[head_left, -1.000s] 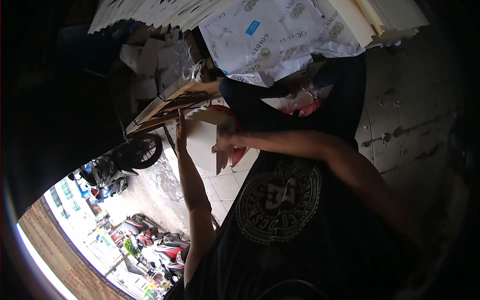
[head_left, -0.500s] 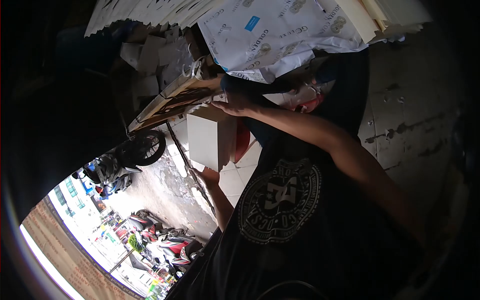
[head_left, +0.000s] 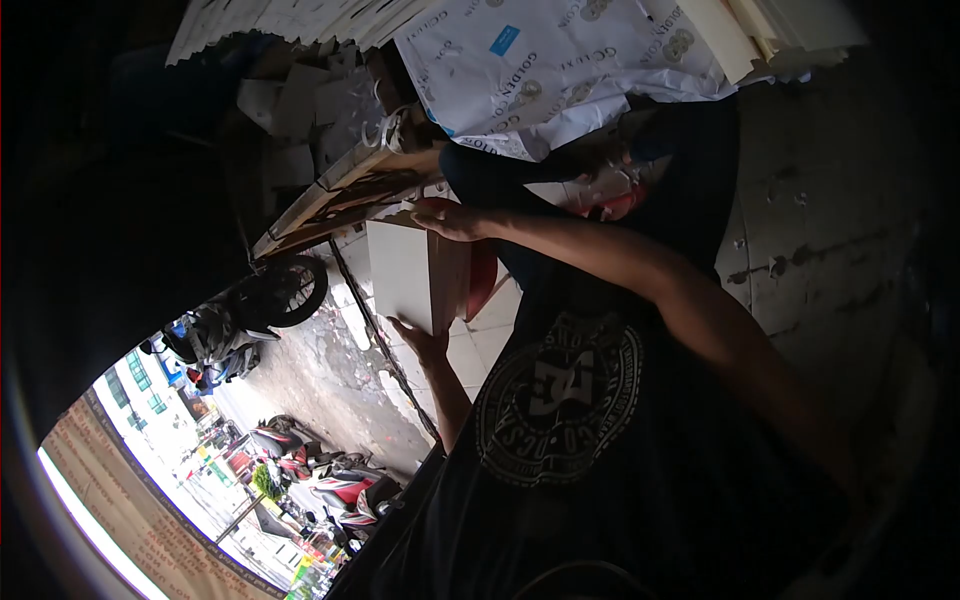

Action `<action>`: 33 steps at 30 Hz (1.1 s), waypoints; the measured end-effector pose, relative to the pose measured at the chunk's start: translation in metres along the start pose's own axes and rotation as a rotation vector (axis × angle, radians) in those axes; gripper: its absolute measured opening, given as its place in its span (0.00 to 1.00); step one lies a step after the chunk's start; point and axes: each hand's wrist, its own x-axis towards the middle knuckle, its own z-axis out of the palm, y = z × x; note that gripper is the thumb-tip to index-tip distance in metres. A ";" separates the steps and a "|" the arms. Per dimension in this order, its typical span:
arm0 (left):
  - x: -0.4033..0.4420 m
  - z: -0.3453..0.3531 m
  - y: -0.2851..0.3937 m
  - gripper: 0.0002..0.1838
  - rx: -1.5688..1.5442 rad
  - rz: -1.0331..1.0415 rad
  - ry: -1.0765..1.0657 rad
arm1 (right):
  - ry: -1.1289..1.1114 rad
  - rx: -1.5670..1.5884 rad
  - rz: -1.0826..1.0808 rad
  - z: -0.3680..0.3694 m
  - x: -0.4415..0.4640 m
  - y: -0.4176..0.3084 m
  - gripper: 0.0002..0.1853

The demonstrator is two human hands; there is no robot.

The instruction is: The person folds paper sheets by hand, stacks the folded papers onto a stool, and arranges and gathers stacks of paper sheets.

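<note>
A thick stack of pale paper (head_left: 398, 272) stands between my two hands, above the tiled floor, its broad face to the left and its layered side toward me. My right hand (head_left: 447, 219) reaches across from the right, its fingers curled over the stack's upper edge. From below, my left hand (head_left: 425, 340) grips the lower end, with a finger along the pale face. Part of a red object (head_left: 482, 280) shows behind the stack; what it is I cannot tell.
A wooden frame or board edge (head_left: 330, 200) slants just left of the stack. Printed wrapping paper (head_left: 560, 75) and more paper stacks (head_left: 790, 30) lie at the top. Motorcycles (head_left: 345, 487) stand outside at the lower left.
The stack has turned slightly and shows its layered side differently. My right hand has gone from stretched fingers to curled ones at the upper edge. My left hand has shifted slightly upward.
</note>
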 end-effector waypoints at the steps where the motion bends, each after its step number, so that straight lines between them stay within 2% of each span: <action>1: 0.003 -0.004 0.003 0.51 -0.125 -0.107 0.001 | 0.018 -0.032 0.024 -0.004 -0.004 -0.011 0.24; 3: 0.007 -0.016 -0.008 0.48 0.189 0.110 -0.011 | -0.096 0.169 -0.051 -0.002 -0.001 -0.007 0.23; 4: 0.007 -0.024 -0.022 0.46 0.626 0.434 -0.023 | -0.149 0.103 -0.069 0.002 0.003 -0.003 0.24; 5: 0.009 -0.027 -0.025 0.45 0.644 0.425 -0.015 | -0.201 0.037 -0.090 0.006 0.008 0.004 0.25; 6: 0.006 -0.017 -0.018 0.44 0.661 0.416 -0.008 | -0.247 -0.199 -0.088 0.011 0.017 0.014 0.28; 7: 0.006 -0.010 -0.006 0.43 0.257 0.073 0.020 | -0.294 -0.436 -0.085 0.014 0.024 0.025 0.30; 9: 0.004 -0.002 0.005 0.42 -0.110 -0.243 0.042 | -0.264 -0.356 -0.068 0.009 0.025 0.028 0.29; 13: 0.007 -0.006 0.005 0.42 -0.091 -0.250 0.056 | -0.200 -0.194 -0.033 0.001 0.030 0.034 0.26; 16: 0.007 -0.004 0.006 0.42 -0.116 -0.283 0.105 | -0.145 -0.360 -0.228 0.016 0.055 0.070 0.24; 18: 0.007 -0.004 0.006 0.42 -0.113 -0.285 0.133 | -0.087 -0.318 -0.206 0.021 0.059 0.073 0.24; 20: 0.004 0.002 0.010 0.42 -0.120 -0.283 0.148 | -0.041 -0.096 -0.024 0.010 0.034 0.018 0.25; 23: 0.004 0.000 0.009 0.42 -0.124 -0.278 0.149 | -0.124 0.052 0.041 0.003 0.026 0.003 0.26; 25: 0.005 -0.002 0.008 0.43 -0.130 -0.272 0.146 | -0.004 0.070 -0.202 0.006 0.022 0.006 0.25; 27: 0.003 -0.002 0.006 0.42 -0.014 -0.208 0.144 | 0.038 0.080 -0.248 0.007 0.018 0.009 0.25; 29: -0.005 0.011 0.010 0.42 0.119 -0.141 0.151 | -0.003 0.083 -0.100 -0.004 0.004 -0.012 0.24; 30: -0.006 0.012 0.010 0.41 0.134 -0.136 0.156 | 0.004 0.070 -0.098 -0.004 0.003 -0.011 0.24; 33: -0.001 0.009 0.013 0.41 -0.047 -0.233 0.162 | 0.033 0.059 -0.046 -0.005 0.002 -0.010 0.23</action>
